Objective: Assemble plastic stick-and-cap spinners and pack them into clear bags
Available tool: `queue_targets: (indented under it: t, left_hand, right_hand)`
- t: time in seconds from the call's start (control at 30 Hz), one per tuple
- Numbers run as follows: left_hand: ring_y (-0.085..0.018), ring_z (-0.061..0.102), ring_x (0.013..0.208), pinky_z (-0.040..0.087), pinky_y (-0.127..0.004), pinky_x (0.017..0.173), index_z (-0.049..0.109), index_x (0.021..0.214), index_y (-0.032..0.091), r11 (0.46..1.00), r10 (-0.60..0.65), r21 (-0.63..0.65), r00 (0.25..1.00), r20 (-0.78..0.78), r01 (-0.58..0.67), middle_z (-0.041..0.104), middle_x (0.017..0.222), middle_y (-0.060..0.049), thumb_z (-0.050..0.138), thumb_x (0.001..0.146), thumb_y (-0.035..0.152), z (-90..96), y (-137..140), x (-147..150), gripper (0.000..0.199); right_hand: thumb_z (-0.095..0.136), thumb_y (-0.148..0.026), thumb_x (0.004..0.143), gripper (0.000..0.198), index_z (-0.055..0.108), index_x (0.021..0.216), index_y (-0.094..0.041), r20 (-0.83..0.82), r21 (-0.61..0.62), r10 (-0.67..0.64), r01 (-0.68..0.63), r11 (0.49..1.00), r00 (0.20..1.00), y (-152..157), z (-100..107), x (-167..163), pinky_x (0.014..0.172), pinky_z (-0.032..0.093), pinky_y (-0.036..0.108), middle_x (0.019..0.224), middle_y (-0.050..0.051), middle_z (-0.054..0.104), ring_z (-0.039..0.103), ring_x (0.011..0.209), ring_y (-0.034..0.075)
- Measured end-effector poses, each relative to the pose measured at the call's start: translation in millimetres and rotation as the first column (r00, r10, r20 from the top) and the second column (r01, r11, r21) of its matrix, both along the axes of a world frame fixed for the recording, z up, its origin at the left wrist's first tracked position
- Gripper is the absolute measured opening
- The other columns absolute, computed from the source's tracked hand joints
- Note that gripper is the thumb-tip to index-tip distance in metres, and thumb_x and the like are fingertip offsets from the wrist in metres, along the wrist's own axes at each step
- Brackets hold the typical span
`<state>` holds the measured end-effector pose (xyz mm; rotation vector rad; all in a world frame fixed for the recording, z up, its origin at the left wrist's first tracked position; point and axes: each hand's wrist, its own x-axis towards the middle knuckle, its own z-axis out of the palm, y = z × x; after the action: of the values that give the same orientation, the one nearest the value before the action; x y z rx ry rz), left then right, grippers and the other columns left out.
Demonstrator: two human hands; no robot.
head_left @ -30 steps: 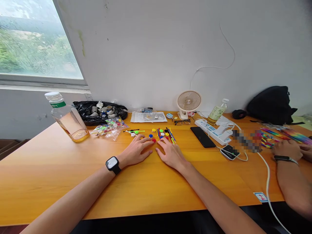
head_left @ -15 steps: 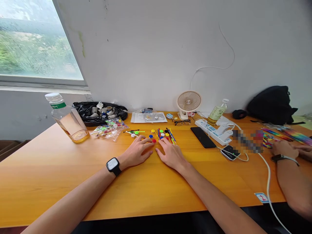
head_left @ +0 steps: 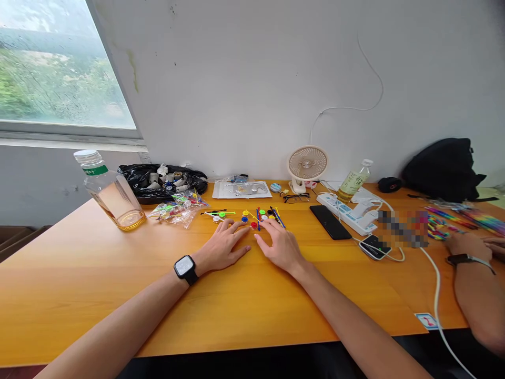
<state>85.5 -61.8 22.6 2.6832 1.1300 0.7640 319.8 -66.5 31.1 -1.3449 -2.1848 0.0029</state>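
My left hand (head_left: 225, 246), a black watch on its wrist, lies on the table with fingers spread. Its fingertips are near a blue disc (head_left: 245, 219) and a red disc (head_left: 253, 225); no held thing shows. My right hand (head_left: 281, 248) rests opposite, thumb apart from the fingers. Its index fingertip meets the near end of a thin yellow stick (head_left: 253, 216), which slants up to the left beside a yellow disc (head_left: 245, 213). Behind the right fingers lie a green disc (head_left: 262, 212), a black disc (head_left: 270, 212) and blue sticks (head_left: 279, 217), partly hidden.
At left stand a tilted-looking bottle (head_left: 114, 195), a black bag (head_left: 161, 181) and a clear packet (head_left: 177, 209). A fan (head_left: 306, 164), glasses (head_left: 296, 198), phone (head_left: 330, 222) and power strip (head_left: 347, 213) lie behind and right. Another person's hand (head_left: 467, 246) works at far right.
The yellow stick has swung to slant further left, its near end at my right index finger. The red disc has shifted slightly right and away. My left hand has barely moved.
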Motion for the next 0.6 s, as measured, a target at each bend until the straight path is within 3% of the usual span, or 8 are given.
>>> queue_targets:
  t: [0.17,0.33,0.4,0.5,0.6]
  left_hand:
    - [-0.036,0.048,0.129,0.043,-0.059,0.114,0.052,0.154,0.025,0.998,0.057,0.006,0.998,0.014,-0.057,0.055,0.154,-0.013,0.061,0.102,0.048,-1.1,1.0,-0.6,0.057]
    - [-0.038,0.045,0.134,0.039,-0.062,0.116,0.042,0.162,0.030,0.997,-0.062,-0.057,0.997,-0.040,0.059,0.046,0.164,-0.010,0.059,0.102,0.057,0.9,-1.0,-1.7,0.068]
    - [-0.036,0.046,0.132,0.041,-0.060,0.115,0.047,0.158,0.029,0.999,-0.042,-0.032,0.999,-0.012,0.042,0.053,0.159,-0.009,0.059,0.103,0.051,1.9,-1.6,-0.5,0.060]
    - [-0.033,0.053,0.122,0.048,-0.054,0.109,0.061,0.138,0.023,0.999,0.048,0.014,0.996,0.069,-0.049,0.067,0.134,-0.012,0.059,0.103,0.037,0.3,1.8,-0.3,0.037]
    - [-0.031,0.059,0.116,0.052,-0.051,0.104,0.062,0.121,0.019,0.987,0.158,0.011,0.973,0.168,-0.162,0.067,0.121,-0.013,0.059,0.100,0.027,-5.1,9.6,-4.2,0.022]
  right_hand:
    - [0.059,-0.035,0.103,0.033,0.067,0.131,-0.020,0.000,-0.015,0.008,-0.008,1.000,1.000,1.4,-2.4,-0.1,0.098,0.059,0.041,0.143,0.013,0.066,0.068,0.124,0.028]
    - [0.060,-0.034,0.102,0.032,0.066,0.131,-0.020,-0.022,-0.028,0.024,-0.025,0.999,0.999,3.3,-3.5,1.1,0.101,0.057,0.042,0.143,0.013,0.066,0.067,0.127,0.029]
    - [0.060,-0.034,0.102,0.032,0.066,0.130,-0.020,-0.030,-0.030,0.046,-0.047,0.998,0.998,3.6,-3.1,1.4,0.101,0.057,0.041,0.141,0.013,0.066,0.066,0.127,0.028]
    - [0.061,-0.034,0.103,0.028,0.068,0.127,-0.021,-0.051,-0.028,0.101,-0.102,0.994,0.994,3.5,-1.6,2.0,0.098,0.057,0.038,0.132,0.011,0.071,0.069,0.120,0.027]
    - [0.061,-0.032,0.102,0.024,0.071,0.122,-0.023,-0.098,-0.016,0.155,-0.157,0.987,0.983,2.7,0.2,2.3,0.092,0.056,0.034,0.121,0.009,0.074,0.072,0.109,0.023]
